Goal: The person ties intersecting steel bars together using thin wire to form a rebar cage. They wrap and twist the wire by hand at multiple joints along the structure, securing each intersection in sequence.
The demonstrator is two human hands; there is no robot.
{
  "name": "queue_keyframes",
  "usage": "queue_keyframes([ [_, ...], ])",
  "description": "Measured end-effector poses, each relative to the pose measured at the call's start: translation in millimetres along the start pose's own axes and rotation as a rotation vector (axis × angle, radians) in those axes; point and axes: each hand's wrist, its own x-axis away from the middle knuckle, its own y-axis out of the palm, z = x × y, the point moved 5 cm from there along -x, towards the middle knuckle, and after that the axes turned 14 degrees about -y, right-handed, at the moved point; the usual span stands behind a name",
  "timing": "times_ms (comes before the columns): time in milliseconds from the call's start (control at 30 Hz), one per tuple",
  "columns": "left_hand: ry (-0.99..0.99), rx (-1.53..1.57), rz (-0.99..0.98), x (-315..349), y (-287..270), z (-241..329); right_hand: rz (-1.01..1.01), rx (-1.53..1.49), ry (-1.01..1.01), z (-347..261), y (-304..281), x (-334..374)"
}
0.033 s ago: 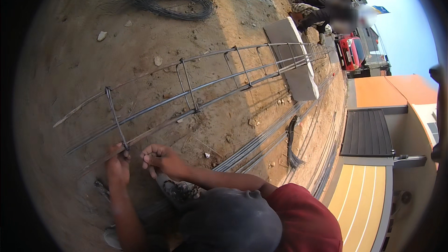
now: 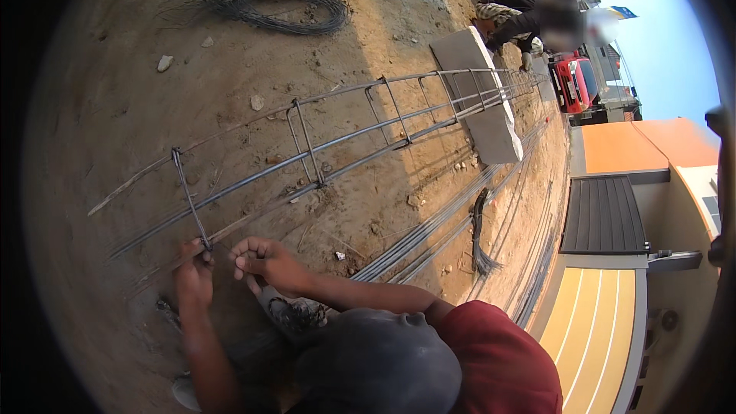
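Observation:
A long steel rebar cage [image 2: 307, 149] runs from the near left to the far right, its parallel bars joined by square stirrups. My left hand [image 2: 195, 276] is closed at the near end, its fingers round the lower bar where a stirrup [image 2: 189, 198] meets it. Just to the right, my right hand [image 2: 268, 262] is closed in a pinch near the same joint. A thin dark line, possibly wire, shows between that joint and my right fingertips; the fingers hide what they hold. My right arm wears a red sleeve [image 2: 502, 360].
The cage crosses a pale slab [image 2: 494, 138]. Loose bars [image 2: 429, 241] lie to its right, with a bundle of short wires [image 2: 481, 238] on them. Coiled wire [image 2: 287, 11] lies on the dirt at far left. Another person [image 2: 529, 19] crouches at the far end, near a red vehicle [image 2: 575, 84].
The view has shifted very slightly. Both hands stay at the same joint of the cage, with no clear change in their grip.

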Motion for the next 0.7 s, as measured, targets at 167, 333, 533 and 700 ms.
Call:
queue_keyframes([
  [167,-0.004,0.024,-0.081,-5.0,-6.7,1.1,-0.113,-0.154,0.045,-29.6,1.0,9.0],
  [333,-0.079,0.068,-0.129,-0.6,-0.6,1.7,-0.138,-0.213,0.103,-38.3,-3.6,14.3],
  [533,-0.148,0.136,-0.249,1.3,2.4,-9.8,-0.052,-0.398,0.056,-20.0,-8.6,12.7],
  [700,-0.154,0.145,-0.242,0.2,8.5,-9.8,0.018,-0.438,0.004,-15.5,-20.1,8.2],
])
